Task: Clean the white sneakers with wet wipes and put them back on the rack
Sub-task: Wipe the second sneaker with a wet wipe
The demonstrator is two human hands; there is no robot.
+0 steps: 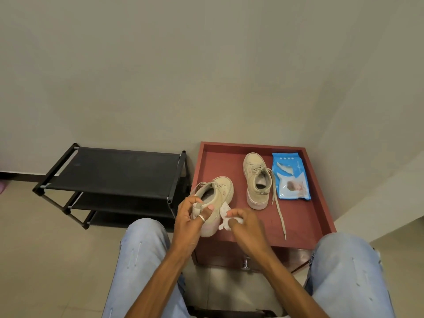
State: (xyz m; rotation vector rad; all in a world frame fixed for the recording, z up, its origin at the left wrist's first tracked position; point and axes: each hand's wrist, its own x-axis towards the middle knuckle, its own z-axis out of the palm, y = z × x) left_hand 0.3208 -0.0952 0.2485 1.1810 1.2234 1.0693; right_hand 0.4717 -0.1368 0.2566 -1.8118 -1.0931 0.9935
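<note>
**Sneaker cleaning under way between a black shoe rack (110, 171) and a low red table (305, 216).**
The second sneaker (255, 180) stands on the table by the wipes pack (291, 177), both within easy reach. The left hand (190, 219) grips the heel of the first sneaker (218, 191), apparently steadying it at the table's edge. The right hand (243, 223) pinches a crumpled wet wipe (224, 212) against its side.

Sneaker (255, 180) and wipes pack (291, 177) sit just beside each other at the back right of the red table (305, 226), a lace (280, 216) trailing toward the front edge. Open surface lies back left and front right. The top shelf of the rack (110, 168) lies open from above.
</note>
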